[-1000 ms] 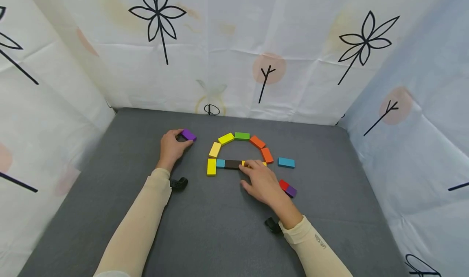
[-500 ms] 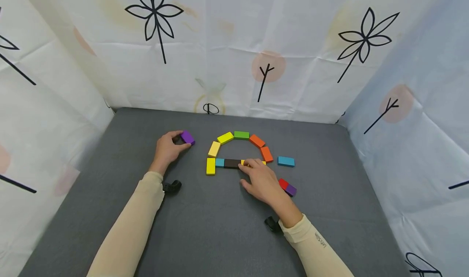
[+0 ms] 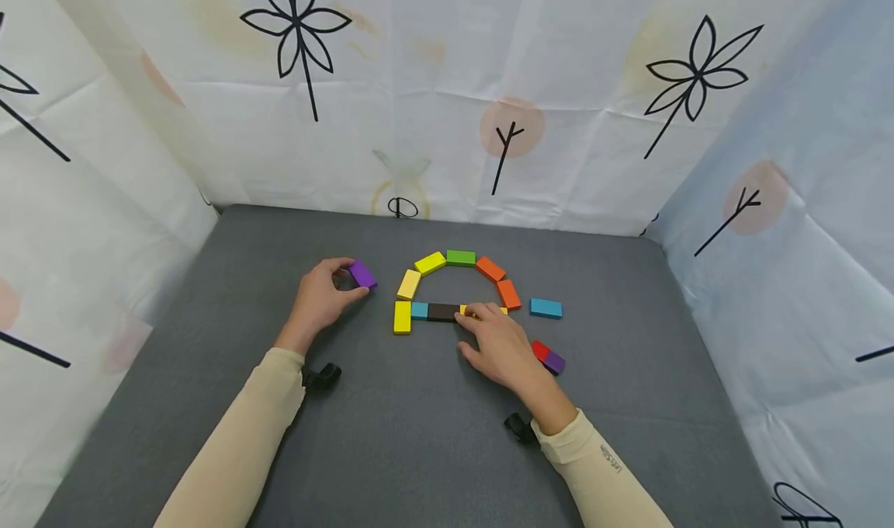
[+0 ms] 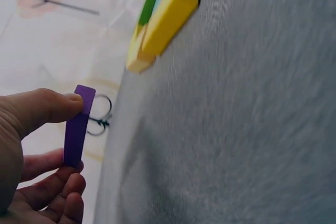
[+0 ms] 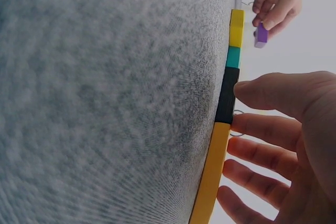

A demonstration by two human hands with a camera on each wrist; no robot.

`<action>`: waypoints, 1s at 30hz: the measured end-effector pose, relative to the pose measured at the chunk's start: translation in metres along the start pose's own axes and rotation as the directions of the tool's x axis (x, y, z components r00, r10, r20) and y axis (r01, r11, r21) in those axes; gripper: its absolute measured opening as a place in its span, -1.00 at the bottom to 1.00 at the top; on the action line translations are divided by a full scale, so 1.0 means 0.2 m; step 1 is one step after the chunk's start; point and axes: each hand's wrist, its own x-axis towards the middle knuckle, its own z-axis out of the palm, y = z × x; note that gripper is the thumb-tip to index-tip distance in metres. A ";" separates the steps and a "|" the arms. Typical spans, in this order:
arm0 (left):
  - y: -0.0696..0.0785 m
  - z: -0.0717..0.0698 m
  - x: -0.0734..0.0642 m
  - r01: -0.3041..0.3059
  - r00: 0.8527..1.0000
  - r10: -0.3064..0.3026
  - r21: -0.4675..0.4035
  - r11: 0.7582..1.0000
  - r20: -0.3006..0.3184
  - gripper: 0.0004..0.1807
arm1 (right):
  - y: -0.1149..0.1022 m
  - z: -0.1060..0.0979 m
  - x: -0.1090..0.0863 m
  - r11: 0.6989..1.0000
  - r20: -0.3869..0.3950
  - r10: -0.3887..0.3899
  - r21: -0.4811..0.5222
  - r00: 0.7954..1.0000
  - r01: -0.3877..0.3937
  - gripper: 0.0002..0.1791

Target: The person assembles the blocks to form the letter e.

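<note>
My left hand (image 3: 317, 304) pinches a purple block (image 3: 363, 274) between thumb and fingertips, left of the block arch. The left wrist view shows that block held above the grey surface. My right hand (image 3: 499, 351) rests at the straight row of blocks under the arch. In the right wrist view its thumb touches the black block (image 5: 227, 95), and its fairly straight fingers lie along an orange-yellow block (image 5: 210, 174). A short blue block (image 3: 419, 310) and an upright-lying yellow block (image 3: 402, 318) form the row's left end. My right hand partly covers the row's right part.
The arch curves from a pale yellow block (image 3: 408, 284) over a green block (image 3: 461, 258) to an orange block (image 3: 508, 295). A blue block (image 3: 545, 308) lies to the right. Red (image 3: 541, 349) and purple pieces (image 3: 554, 363) lie beside my right hand. Fabric walls surround the grey table (image 3: 419, 435).
My left hand first shifted slightly left, then came nearer to me and a little right with the purple block. The right hand and the arranged blocks have stayed put.
</note>
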 end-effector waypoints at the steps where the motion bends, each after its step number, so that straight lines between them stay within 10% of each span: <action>1: 0.01 0.00 -0.02 -0.011 1.000 0.011 0.003 1.000 0.004 -0.28 | 0.00 0.00 0.00 1.000 0.001 0.002 0.001 1.000 -0.002 -0.44; 30: 0.15 0.11 -0.39 -0.128 0.992 0.128 0.000 0.992 -0.010 -0.32 | 0.00 0.00 0.00 1.000 0.007 0.010 0.014 1.000 -0.010 -0.43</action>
